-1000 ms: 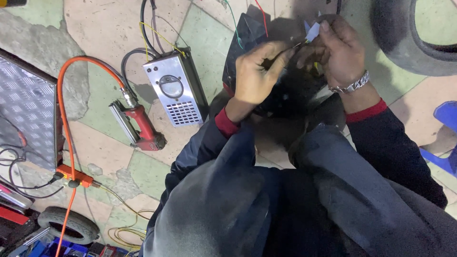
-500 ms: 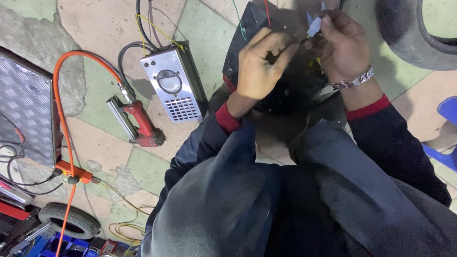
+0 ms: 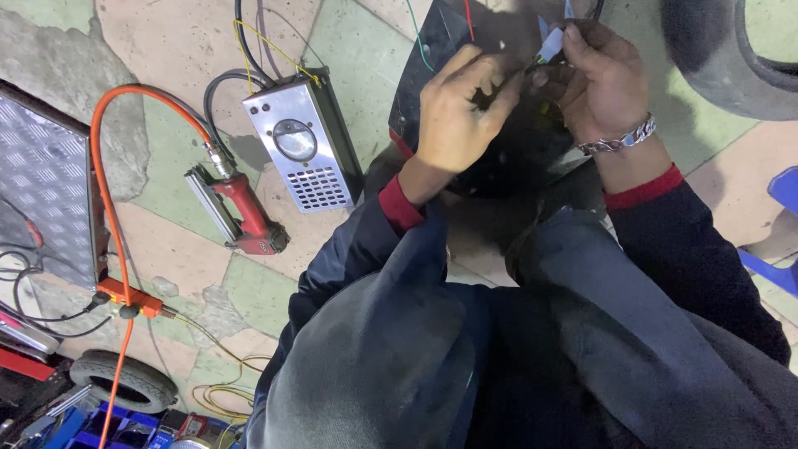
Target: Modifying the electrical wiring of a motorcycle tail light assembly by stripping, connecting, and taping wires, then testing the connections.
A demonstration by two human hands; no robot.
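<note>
Both of my hands work close together over a black panel [image 3: 432, 100] at the top of the head view. My left hand [image 3: 455, 112] has its fingers curled, pinching something small and dark that I cannot make out. My right hand [image 3: 603, 79], with a metal chain bracelet [image 3: 619, 141] on the wrist, grips a small tool with blue handles [image 3: 550, 40]. Thin green and red wires [image 3: 420, 41] run across the black panel. My knees in dark trousers fill the lower part of the view.
A silver metal box with a round dial [image 3: 303, 141] lies on the tiled floor to the left, beside a red air tool [image 3: 241, 212] on an orange hose [image 3: 108, 216]. A tyre [image 3: 731, 50] sits top right, a small wheel [image 3: 120, 378] bottom left, a chequer-plate panel [image 3: 41, 191] at far left.
Both hands have shifted slightly up in the view and closer together. The view has drifted a little; nothing on the floor has moved.
</note>
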